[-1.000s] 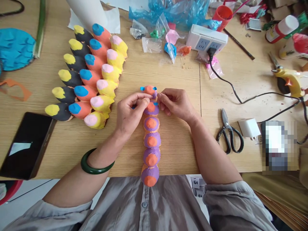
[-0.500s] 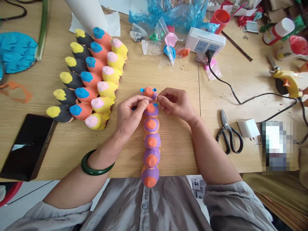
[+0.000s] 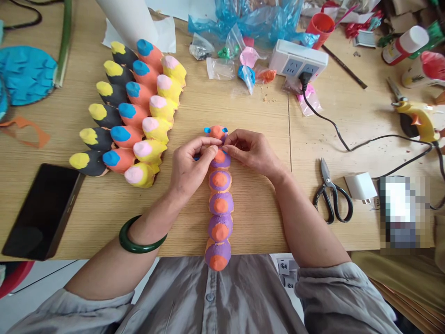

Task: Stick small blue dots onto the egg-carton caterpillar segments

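Cannot see the strip (image 3: 220, 204) whole behind the fingers (image 3: 207, 156) mid-frame, the cut-off cylinder (image 3: 130, 18) upper left, or the pixelated screen (image 3: 399, 199) lower right.

The bumpy strip (image 3: 220, 202) lies straight — purple, orange-tipped.

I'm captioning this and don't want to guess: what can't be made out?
All in the head view:
What, if anything, the left hand and right hand pinch: hidden by the hands themselves.
Purple-orange strip, near its top: partly covered by both hands.
Details of the device at far right: pixelated.
The white cylinder: cut off by the top edge.
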The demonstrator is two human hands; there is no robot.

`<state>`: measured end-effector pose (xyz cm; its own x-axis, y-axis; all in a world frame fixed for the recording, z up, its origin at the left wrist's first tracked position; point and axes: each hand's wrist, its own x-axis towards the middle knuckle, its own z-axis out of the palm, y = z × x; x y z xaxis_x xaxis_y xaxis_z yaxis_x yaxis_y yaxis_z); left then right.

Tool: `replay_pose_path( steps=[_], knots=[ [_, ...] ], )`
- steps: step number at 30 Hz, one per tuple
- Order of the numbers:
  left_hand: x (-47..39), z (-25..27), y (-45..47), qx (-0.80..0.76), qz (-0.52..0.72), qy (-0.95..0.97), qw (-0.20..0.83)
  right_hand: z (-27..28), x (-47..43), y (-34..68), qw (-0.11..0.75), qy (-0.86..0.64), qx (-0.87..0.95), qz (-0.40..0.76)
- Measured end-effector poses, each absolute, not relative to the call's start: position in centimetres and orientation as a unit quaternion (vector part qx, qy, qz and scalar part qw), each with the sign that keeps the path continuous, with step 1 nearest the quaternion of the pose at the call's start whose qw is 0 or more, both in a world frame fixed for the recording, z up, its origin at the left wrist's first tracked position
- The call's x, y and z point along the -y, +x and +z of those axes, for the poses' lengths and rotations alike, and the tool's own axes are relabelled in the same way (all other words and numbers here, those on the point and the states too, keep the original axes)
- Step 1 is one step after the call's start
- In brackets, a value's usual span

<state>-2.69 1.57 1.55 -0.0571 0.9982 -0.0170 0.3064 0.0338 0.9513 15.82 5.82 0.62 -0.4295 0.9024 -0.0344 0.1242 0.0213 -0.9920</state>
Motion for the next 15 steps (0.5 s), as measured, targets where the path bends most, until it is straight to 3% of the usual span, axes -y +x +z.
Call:
replay_pose_path(
  steps=[7,15],
  knots=[
    [-1.61,1.28,-2.58,-0.578,0.462,0.517,0.430,0.74,-5.76,15.80,0.382,-0.427,0.574,0.584],
    [-1.87,1.83,-3.41,-0.524,0.526,0.420,0.521,0.20,-6.03,15.69,0.460,-0.447,0.523,0.561]
  ],
)
